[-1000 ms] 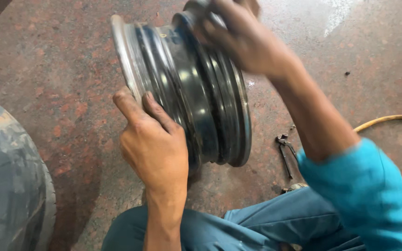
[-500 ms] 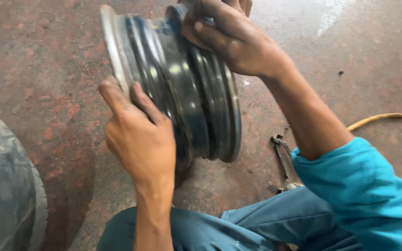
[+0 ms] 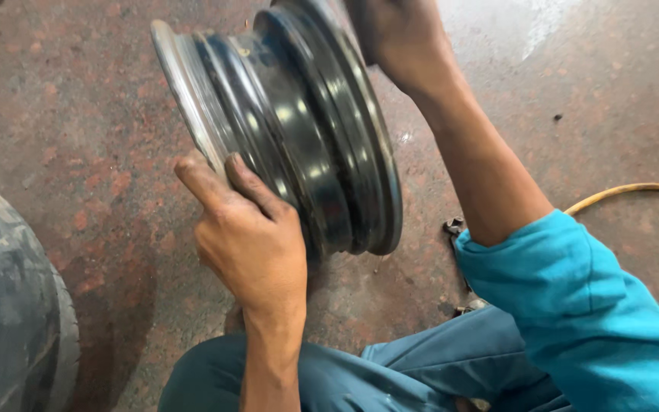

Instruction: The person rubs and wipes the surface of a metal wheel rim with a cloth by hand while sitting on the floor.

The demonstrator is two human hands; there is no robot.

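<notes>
head view, frame centre — bare black wheel rim (image 3: 299, 130) stands on edge, tyre (image 3: 9, 305) lying apart lower left; left hand (image 3: 249, 236) clamped on its near edge, right hand (image 3: 398, 38) gripping the top.

Soft daylight, seemingly from the upper right, leaves a pale glare patch on the floor (image 3: 551, 30) beyond the right hand (image 3: 394, 38). Small highlights dot the wheel rim (image 3: 299, 130) just above the left hand (image 3: 249, 236), with soft shadow below. The tyre (image 3: 9, 305) at the frame's edge looks slightly blurred.
</notes>
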